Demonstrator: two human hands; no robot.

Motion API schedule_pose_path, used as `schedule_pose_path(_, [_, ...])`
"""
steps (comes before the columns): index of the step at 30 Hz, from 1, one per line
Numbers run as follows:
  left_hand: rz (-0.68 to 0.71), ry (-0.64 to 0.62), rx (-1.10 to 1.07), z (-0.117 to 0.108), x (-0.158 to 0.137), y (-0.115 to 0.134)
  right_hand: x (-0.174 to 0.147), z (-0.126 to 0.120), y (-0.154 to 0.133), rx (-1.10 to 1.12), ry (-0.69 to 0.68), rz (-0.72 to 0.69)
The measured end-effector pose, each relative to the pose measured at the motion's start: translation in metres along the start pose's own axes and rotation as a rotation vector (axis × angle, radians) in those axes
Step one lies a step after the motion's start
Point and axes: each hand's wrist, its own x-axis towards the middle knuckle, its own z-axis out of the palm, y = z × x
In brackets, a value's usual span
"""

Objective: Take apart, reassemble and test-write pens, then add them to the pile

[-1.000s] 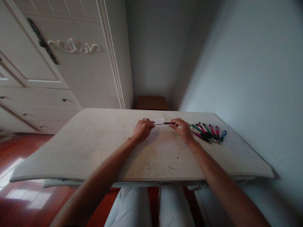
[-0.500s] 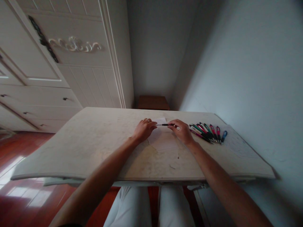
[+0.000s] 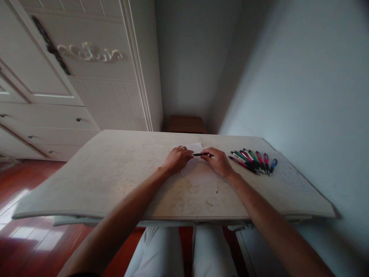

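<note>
Above a sheet of paper (image 3: 198,173) on the white table, my two hands hold the ends of a thin black pen (image 3: 197,154) lying nearly level between them. My left hand (image 3: 177,159), with a ring on one finger, pinches its thin left end, which looks like a refill. Opposite it, my right hand (image 3: 217,159) is closed on the thicker dark barrel end. Fingers cover both ends, so how the parts fit together is hidden. Several colourful pens (image 3: 253,161) lie in a fanned group to the right of my right hand.
A written sheet (image 3: 291,175) lies on the table (image 3: 109,177) at the right, beside the wall (image 3: 311,96). Small dark bits (image 3: 209,203) are near the front edge. A white cabinet (image 3: 115,96) stands at the left, a brown wooden piece (image 3: 186,124) behind the table.
My hands have come closer together, and less of the thin refill shows between them. The pen sits slightly lower in view. The fanned pens have not moved.
</note>
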Motion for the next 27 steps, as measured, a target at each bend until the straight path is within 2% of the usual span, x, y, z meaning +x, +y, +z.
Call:
schedule_pose_path(13, [-0.06, -0.007, -0.05, -0.01, 0.0, 0.006, 0.003, -0.011, 0.007, 0.014, 0.076, 0.038])
schedule_pose_path(16, [-0.094, 0.004, -0.057, -0.012, 0.001, 0.005, 0.004, -0.017, 0.014, -0.012, 0.145, 0.085])
schedule_pose_path(19, [-0.113, 0.018, -0.061, -0.012, 0.001, 0.004, 0.004, -0.025, 0.027, -0.145, 0.258, 0.162])
schedule_pose_path(21, [-0.114, 0.021, -0.067, -0.011, 0.001, 0.003, 0.003, -0.029, 0.036, -0.273, 0.275, 0.208])
schedule_pose_path(27, [-0.132, 0.02, -0.098, -0.01, 0.001, 0.002, -0.003, -0.029, 0.049, -0.507, 0.142, 0.262])
